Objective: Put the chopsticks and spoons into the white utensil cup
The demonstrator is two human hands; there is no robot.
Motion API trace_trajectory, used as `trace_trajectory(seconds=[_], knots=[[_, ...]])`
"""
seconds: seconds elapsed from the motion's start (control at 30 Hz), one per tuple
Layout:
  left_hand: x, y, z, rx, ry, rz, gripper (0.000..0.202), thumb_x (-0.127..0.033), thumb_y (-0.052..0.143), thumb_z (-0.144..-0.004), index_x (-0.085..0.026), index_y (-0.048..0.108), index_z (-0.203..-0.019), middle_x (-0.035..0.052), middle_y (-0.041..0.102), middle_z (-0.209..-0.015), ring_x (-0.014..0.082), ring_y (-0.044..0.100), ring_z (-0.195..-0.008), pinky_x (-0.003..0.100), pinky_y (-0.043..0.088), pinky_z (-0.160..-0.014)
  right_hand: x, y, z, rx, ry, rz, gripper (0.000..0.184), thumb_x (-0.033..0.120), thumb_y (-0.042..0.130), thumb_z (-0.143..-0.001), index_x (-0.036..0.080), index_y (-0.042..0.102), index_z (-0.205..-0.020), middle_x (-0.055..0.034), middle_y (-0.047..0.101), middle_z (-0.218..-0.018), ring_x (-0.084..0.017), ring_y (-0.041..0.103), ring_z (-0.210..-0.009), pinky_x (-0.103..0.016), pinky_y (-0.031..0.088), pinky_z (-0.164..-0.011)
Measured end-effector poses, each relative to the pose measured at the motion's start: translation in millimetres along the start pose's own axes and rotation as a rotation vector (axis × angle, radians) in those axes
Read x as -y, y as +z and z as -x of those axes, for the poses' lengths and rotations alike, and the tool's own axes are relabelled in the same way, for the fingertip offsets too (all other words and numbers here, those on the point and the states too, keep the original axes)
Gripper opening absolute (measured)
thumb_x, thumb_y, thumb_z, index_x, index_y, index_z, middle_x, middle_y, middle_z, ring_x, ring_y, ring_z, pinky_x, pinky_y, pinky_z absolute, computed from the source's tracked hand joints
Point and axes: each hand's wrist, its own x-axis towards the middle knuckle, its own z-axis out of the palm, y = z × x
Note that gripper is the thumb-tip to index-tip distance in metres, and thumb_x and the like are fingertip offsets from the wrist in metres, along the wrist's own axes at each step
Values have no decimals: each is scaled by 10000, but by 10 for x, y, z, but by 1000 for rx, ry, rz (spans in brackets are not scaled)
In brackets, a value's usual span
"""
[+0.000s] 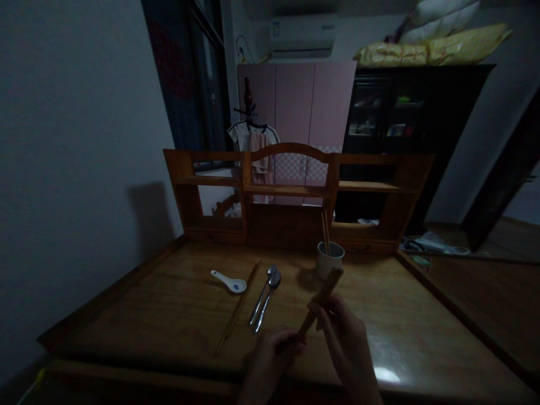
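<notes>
My left hand (274,351) and my right hand (340,332) are both closed on a bundle of wooden chopsticks (327,287), held slanted above the wooden desk (413,332). The left hand grips the lower end, the right hand pinches the middle. The bundle's top end points toward a white cup (329,260), in which a pair of chopsticks (325,232) stands upright. To the left lie two metal spoons (265,301), a loose pair of chopsticks (237,308) and a white ceramic spoon (230,281).
A low wooden shelf unit (291,191) runs along the back of the desk. A grey wall is on the left. Behind are a pink wardrobe (295,101), a dark cabinet (392,118), hanging clothes (255,143) and an air conditioner (301,36). The room is dim.
</notes>
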Motion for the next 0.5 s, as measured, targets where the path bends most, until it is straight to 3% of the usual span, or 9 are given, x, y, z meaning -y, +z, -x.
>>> trace_trajectory(seconds=[0.1, 0.2, 0.5], knots=[[-10, -3, -3, -2, 27, -57, 212, -310, 623, -778, -182, 754, -885, 55, 696, -853, 182, 620, -763, 212, 452, -610, -52, -25, 263, -123, 37, 51, 182, 361, 518, -916, 212, 571, -1004, -53, 635, -867, -165, 629, -712, -215, 520, -616], [-16, -15, 0, 6, 85, -93, 177, -264, 611, -778, -193, 763, -836, 54, 698, -838, 178, 622, -765, 226, 456, -664, -51, -65, 429, -156, 59, 81, 208, 381, 515, -911, 222, 594, -1019, -55, 645, -856, -169, 626, -680, -228, 519, -625], [25, -21, 5, 26, 78, -54, 198, -242, 594, -780, -205, 764, -877, 50, 687, -810, 169, 614, -720, 219, 442, -618, -25, -49, 481, -178, 28, 111, 265, 422, 483, -914, 220, 617, -1022, -64, 660, -826, -187, 639, -654, -251, 512, -614]])
